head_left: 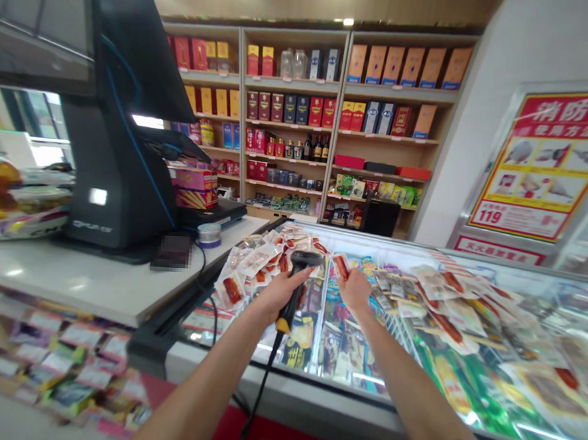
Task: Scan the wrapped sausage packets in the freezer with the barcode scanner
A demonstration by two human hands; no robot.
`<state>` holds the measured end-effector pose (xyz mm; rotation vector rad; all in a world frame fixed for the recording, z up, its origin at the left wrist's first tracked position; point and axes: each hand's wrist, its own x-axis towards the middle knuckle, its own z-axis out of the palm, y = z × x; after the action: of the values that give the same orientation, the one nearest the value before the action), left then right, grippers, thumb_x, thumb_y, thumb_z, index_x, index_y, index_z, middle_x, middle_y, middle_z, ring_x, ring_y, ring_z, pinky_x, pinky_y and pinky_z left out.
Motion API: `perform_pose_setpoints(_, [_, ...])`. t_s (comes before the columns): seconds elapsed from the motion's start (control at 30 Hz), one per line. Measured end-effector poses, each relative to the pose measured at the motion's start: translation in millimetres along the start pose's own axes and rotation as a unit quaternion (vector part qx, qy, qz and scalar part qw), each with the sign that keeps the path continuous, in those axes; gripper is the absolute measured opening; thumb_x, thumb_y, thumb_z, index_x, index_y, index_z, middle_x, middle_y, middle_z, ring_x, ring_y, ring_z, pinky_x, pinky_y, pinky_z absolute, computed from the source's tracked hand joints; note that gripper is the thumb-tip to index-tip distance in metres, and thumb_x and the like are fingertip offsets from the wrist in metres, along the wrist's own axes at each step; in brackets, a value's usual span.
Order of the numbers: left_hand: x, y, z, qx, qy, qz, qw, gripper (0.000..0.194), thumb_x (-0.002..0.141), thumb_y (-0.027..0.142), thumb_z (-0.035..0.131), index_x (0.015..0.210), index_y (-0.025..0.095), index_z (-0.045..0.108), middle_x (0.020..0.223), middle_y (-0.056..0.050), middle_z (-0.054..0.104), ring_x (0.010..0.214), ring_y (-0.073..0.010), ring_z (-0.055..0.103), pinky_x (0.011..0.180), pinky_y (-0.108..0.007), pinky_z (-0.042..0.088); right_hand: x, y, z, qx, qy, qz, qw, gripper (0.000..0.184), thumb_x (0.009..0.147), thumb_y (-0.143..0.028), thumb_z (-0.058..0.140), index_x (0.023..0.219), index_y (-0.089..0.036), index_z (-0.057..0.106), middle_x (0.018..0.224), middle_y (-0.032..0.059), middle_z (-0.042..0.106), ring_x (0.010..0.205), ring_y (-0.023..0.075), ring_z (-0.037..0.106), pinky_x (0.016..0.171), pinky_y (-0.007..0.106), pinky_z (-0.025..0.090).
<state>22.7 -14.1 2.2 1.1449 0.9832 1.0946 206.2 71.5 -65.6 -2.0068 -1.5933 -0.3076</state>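
Observation:
My left hand is wrapped round a black barcode scanner with a yellow foot, and its cable hangs down toward me. In my right hand is a small clear packet of reddish sausage, gripped near its lower end. The scanner's head stands a little left of that packet, apart from it. On the glass-topped freezer to the left of both hands lies a pile of similar sausage packets. More food packets are spread over the glass to the right.
A black checkout terminal stands on the white counter at the left, with a round tin beside it. The scanner cable crosses the freezer's front edge. Shelves of boxed goods line the back wall. A red fire-hydrant poster hangs at right.

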Motion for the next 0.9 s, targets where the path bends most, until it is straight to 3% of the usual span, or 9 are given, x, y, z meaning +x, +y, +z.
perform_pose_setpoints(0.3, [-5.4,2.6,16.6,0.019,-0.032,0.012,0.999,0.036,0.064,0.049,0.057,0.066,0.015,0.045,0.049,0.002,0.049,0.038,-0.0069,0.044,0.036,-0.019,0.035,-5.2,2.3,-18.8,0.027,0.053,0.016,0.998,0.023,0.078,-0.032,0.04,0.086,-0.014,0.051,0.085,0.0101,0.058,0.086,0.0227,0.052,0.072,0.032,0.033])
perform_pose_setpoints(0.7, [0.5,9.3,24.5,-0.056,-0.026,-0.018,0.998,0.035,0.064,0.048,0.058,0.062,0.015,0.045,0.046,0.003,0.049,0.036,-0.0071,0.044,0.035,-0.019,0.036,-18.4,11.7,-19.6,0.023,0.097,-0.033,0.994,0.025,0.077,-0.033,0.041,0.089,-0.013,0.05,0.089,0.0117,0.055,0.088,0.0237,0.047,0.077,0.033,0.028])
perform_pose_setpoints(0.9, [1.9,6.5,30.7,-0.054,-0.026,-0.021,0.998,0.034,0.065,0.047,0.058,0.063,0.015,0.047,0.048,0.002,0.05,0.037,-0.0068,0.046,0.036,-0.019,0.036,-19.6,14.7,-19.8,0.028,0.107,-0.026,0.994,0.026,0.078,-0.034,0.038,0.088,-0.013,0.05,0.084,0.0106,0.055,0.088,0.0237,0.047,0.077,0.034,0.028])
